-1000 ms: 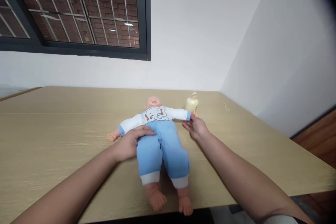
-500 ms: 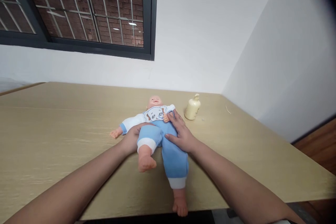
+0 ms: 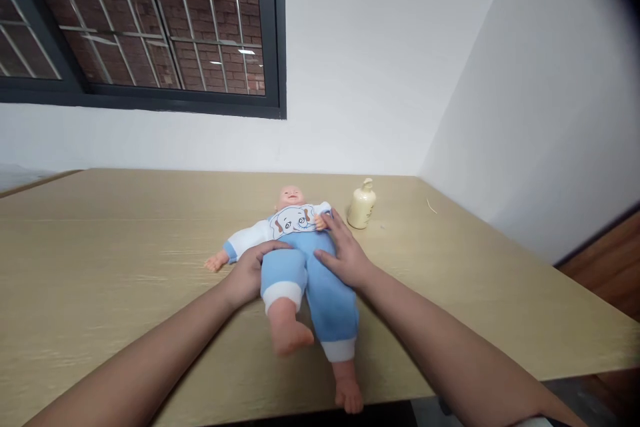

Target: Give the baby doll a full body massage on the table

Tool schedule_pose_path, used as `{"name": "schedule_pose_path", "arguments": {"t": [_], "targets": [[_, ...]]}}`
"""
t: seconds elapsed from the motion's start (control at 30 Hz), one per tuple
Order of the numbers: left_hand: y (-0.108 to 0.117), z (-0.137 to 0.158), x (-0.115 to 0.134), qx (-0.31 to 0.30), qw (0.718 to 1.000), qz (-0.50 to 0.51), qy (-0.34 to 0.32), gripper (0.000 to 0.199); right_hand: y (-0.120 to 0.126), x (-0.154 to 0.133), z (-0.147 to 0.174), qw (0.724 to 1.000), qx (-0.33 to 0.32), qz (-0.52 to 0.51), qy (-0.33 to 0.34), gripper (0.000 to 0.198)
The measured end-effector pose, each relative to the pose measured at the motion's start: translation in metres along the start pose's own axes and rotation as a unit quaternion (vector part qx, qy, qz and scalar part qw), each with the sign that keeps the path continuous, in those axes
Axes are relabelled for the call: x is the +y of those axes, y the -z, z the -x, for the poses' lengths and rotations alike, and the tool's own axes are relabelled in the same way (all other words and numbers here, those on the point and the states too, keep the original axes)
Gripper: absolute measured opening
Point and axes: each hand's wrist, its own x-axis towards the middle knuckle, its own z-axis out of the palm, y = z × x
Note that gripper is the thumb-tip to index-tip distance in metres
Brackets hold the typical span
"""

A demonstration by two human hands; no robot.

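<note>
A baby doll (image 3: 300, 238) in a white top with a printed animal face and blue trousers lies on its back, feet toward me. My left hand (image 3: 249, 273) is wrapped round the doll's thigh on the left side, thumb on top and the other fingers hidden beneath. On the right, my right hand (image 3: 346, 252) grips the other hip and thigh, its thumb on the trousers and its fingers along the side by the doll's small hand. The left foot in view (image 3: 290, 333) is raised; the other foot (image 3: 348, 392) hangs at the table's front edge.
A cream pump bottle (image 3: 362, 207) stands upright on the wooden table (image 3: 125, 240), beyond my right hand. A thin pale strip (image 3: 431, 205) lies farther right. White walls and a barred window (image 3: 165, 20) rise behind the table.
The doll's foot on the left has swung right and toward me. Both hands keep their hold on the doll. My view has shifted slightly.
</note>
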Motion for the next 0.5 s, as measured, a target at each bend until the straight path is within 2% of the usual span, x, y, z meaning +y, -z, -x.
{"name": "schedule_pose_path", "arguments": {"t": [0.1,0.2,0.3,0.4,0.5], "targets": [[0.005,0.004,0.0,-0.031,0.996,-0.075,-0.048,0.043,0.0,0.017,-0.006,0.982,0.119,-0.135,-0.054,0.07],[0.006,0.007,0.0,-0.045,0.987,-0.119,-0.097,0.046,0.007,0.036,-0.014,0.935,0.204,-0.257,-0.133,0.05],[0.005,0.008,0.003,-0.057,0.977,-0.159,-0.129,0.049,0.018,0.052,-0.019,0.881,0.235,-0.339,-0.231,0.041],[0.005,0.008,0.007,-0.065,0.969,-0.19,-0.147,0.051,0.024,0.061,-0.021,0.829,0.265,-0.39,-0.3,0.03],[0.007,0.009,0.008,-0.061,0.961,-0.216,-0.16,0.05,0.024,0.065,-0.022,0.806,0.303,-0.393,-0.324,0.021]]}}
